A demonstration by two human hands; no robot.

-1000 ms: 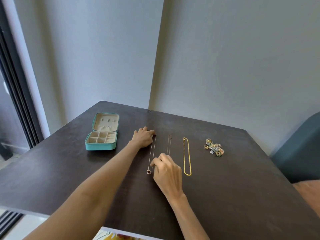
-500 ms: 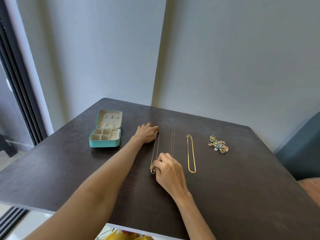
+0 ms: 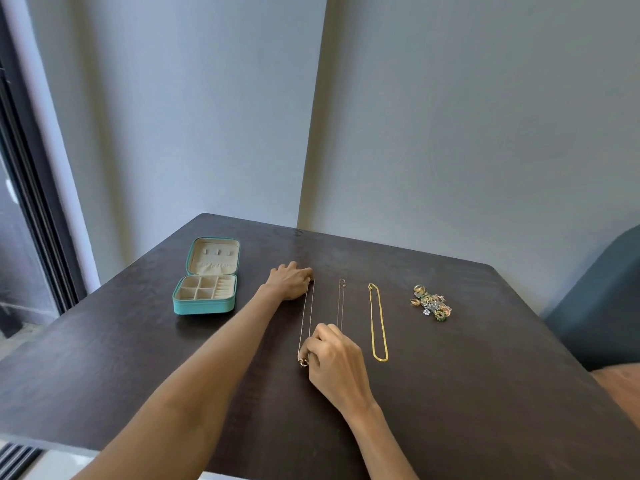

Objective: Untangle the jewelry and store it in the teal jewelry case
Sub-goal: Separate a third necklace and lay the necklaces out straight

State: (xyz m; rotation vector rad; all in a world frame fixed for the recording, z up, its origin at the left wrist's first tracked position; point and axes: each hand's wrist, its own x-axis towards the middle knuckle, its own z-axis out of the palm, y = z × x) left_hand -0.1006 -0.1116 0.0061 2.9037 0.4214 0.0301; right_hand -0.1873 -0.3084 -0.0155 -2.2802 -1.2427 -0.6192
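Note:
The teal jewelry case [image 3: 204, 304] lies open at the left of the dark table [image 3: 485, 375], its cream compartments showing. Three necklaces lie stretched out side by side. My left hand [image 3: 291, 280] pins the far end of the thin pendant necklace [image 3: 306, 317]. My right hand [image 3: 334, 358] pinches its near end at the small round pendant. To the right lie a second thin chain [image 3: 341, 301], partly hidden by my right hand, and a yellow gold chain [image 3: 378, 323]. A clump of small rings and earrings [image 3: 430, 303] sits further right.
Grey walls meet in a corner behind the table. A dark window frame [image 3: 31, 202] runs down the left. A teal chair back [image 3: 599, 299] stands past the table's right edge.
The camera view has shifted slightly. My right hand's fingers have closed in on the pendant at the near end of the thin necklace; my left hand stays on the far end.

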